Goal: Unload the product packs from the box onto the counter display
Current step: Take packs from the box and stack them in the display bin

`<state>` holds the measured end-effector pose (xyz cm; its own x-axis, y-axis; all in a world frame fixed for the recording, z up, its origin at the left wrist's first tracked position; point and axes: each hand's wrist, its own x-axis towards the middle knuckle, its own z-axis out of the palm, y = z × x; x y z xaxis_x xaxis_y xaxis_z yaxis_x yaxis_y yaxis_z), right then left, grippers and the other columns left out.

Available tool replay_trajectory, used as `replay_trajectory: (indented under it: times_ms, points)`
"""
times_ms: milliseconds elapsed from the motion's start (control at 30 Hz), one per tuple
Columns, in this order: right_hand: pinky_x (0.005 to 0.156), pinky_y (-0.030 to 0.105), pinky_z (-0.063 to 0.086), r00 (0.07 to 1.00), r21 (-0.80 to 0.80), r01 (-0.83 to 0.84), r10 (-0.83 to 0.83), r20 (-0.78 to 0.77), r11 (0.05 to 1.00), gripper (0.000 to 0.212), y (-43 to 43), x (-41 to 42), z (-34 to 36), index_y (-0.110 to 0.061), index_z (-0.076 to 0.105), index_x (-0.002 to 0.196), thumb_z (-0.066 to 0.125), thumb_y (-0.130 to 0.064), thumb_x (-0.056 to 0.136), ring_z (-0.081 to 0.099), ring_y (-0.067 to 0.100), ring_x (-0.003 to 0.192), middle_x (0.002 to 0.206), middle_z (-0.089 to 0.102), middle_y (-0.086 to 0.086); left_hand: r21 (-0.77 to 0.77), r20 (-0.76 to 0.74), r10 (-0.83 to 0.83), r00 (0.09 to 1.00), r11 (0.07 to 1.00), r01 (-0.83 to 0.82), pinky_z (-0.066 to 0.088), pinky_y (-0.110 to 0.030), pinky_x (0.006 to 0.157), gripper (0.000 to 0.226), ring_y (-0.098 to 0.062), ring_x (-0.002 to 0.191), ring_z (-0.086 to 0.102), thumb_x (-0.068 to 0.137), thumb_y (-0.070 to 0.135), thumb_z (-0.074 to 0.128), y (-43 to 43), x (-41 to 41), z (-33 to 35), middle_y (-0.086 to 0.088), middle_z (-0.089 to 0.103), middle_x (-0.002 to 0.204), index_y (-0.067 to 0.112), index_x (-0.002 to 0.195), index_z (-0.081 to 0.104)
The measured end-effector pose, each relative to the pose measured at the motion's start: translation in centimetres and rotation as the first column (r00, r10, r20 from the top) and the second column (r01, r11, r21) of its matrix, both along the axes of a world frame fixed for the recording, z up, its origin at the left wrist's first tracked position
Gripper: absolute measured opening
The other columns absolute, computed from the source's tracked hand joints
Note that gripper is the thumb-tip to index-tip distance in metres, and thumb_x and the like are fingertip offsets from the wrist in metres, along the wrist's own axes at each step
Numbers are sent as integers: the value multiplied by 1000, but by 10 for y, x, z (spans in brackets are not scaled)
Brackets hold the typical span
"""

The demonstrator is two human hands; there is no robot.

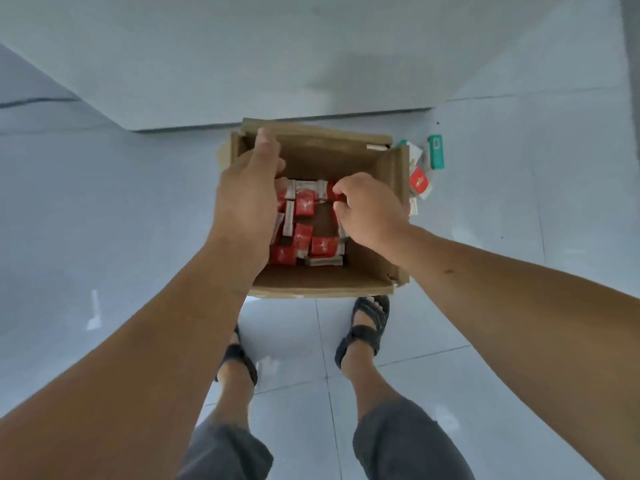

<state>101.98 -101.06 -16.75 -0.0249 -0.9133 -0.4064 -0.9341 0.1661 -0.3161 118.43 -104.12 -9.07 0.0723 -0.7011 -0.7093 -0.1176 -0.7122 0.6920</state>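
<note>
An open cardboard box (325,278) stands on the tiled floor below me. Several red and white product packs (304,202) lie scattered on its bottom. My left hand (247,188) reaches into the box's left side, fingers bent around packs there; its grip is partly hidden. My right hand (367,209) is inside on the right, fingers pinched on a red pack (334,192) at the back of the pile.
A few packs (420,181) and a teal item (435,152) lie on the floor right of the box. A white counter or wall panel (311,64) rises behind the box. My sandalled feet (367,327) stand just in front of it.
</note>
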Motion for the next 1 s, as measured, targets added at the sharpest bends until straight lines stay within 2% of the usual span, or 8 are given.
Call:
replay_trajectory:
  times_ms: [100,200,433,533,700,800,933,1000]
  points:
    - [84,35,54,999,-5,49,-49,2,999,29,-2,0,-55,-16,64,123,56,-17,95,64,25,98,116,62,9,57,23,-25,999,998,24,44,-31,89,36,-5,99,67,98,63,41,6,6,-62,20,71,93,37,88,65]
    - [80,35,50,991,114,102,-91,-94,988,26,-7,2,-112,-10,64,117,55,-10,93,63,34,101,115,60,16,69,18,-56,998,996,55,41,-25,73,39,-1,87,65,101,60,37,8,4,-111,28,68,67,40,78,61]
    - [92,41,49,979,413,132,-53,-197,901,29,-27,11,-204,0,60,121,44,-12,99,60,35,115,124,62,20,106,-9,-16,1000,994,17,46,-31,77,36,0,90,65,98,64,41,-8,-13,-199,21,69,85,40,85,65]
    - [99,45,45,980,439,119,-33,-198,891,37,-29,10,-225,3,50,132,44,-16,101,55,39,121,133,56,24,115,-35,18,999,993,-14,44,-35,91,44,-4,106,62,96,69,39,-14,-20,-213,20,67,107,40,115,66]
    - [91,43,45,970,434,229,-169,-172,871,49,-26,6,-262,1,34,142,45,-21,100,56,38,117,131,54,22,107,-94,43,995,994,-33,44,-15,60,50,9,81,64,95,69,37,-17,-19,-215,24,67,94,40,127,63]
    - [83,41,47,955,390,289,-238,-175,874,49,-23,4,-269,-2,32,143,45,-19,99,59,38,111,125,59,20,105,-105,43,994,994,-32,44,-11,55,49,9,82,64,96,67,37,-18,-19,-210,23,67,95,39,127,63]
    - [73,37,49,959,284,281,-256,-123,917,55,-22,4,-236,-6,36,141,58,-25,93,65,36,99,112,64,17,63,-73,16,997,998,-11,42,-21,76,37,5,96,65,98,66,37,-19,-23,-183,22,70,95,42,100,65]
    - [72,36,51,958,220,285,-271,-93,933,53,-22,6,-203,-9,38,137,60,-21,90,65,35,97,109,65,15,32,-65,-6,998,999,8,44,-30,93,39,-1,107,64,96,68,37,-19,-25,-161,20,70,106,42,102,66]
